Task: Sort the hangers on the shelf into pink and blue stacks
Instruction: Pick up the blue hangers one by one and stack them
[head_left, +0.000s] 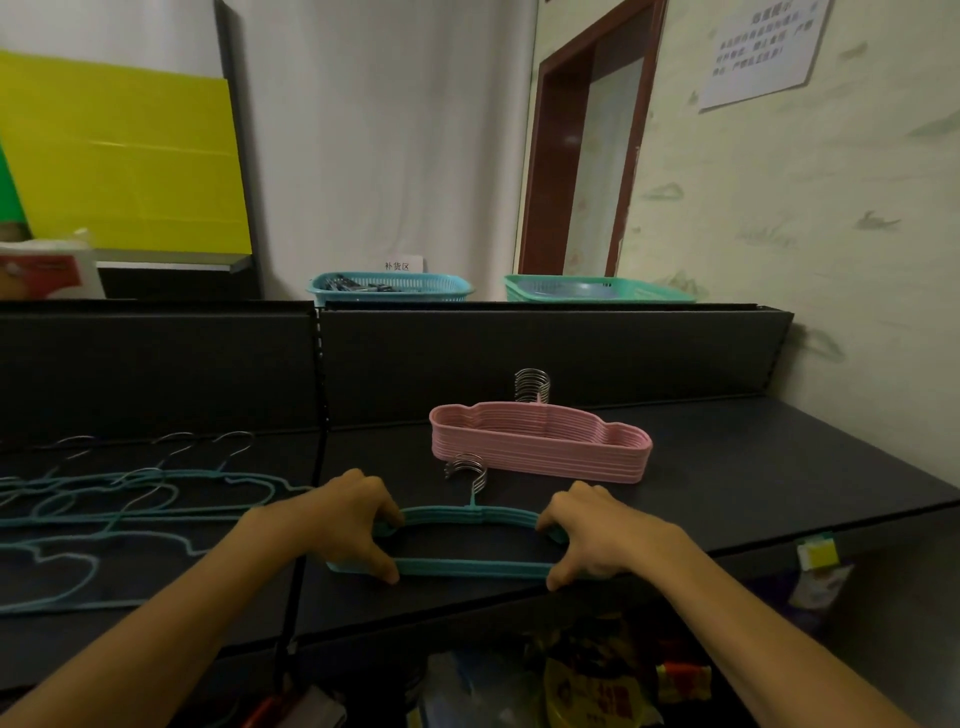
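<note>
Both hands are on the blue stack (470, 540), which lies at the front edge of the shelf (779, 467), near its middle. The left hand (358, 519) pinches the left end, thumb on the lower bar and fingers curled over the upper bar; the right hand (587, 535) does the same at the right end. Both are closed on the stack.

The pink stack (540, 441) sits farther back, well squared, hooks bunched toward the back wall.

Loose blue hangers (130, 499) lie spread and overlapping on the left part of the shelf (hooks crossing neighbouring frames, exact count unclear).

Risks, as judged:
- The blue stack is very close to the front edge; a nudge forward could tip it off into the clutter below.
- Uneven squeeze could fan the thin frames out of line.
- Pulling one loose hanger may drag others, since the hooks look tangled.
</note>
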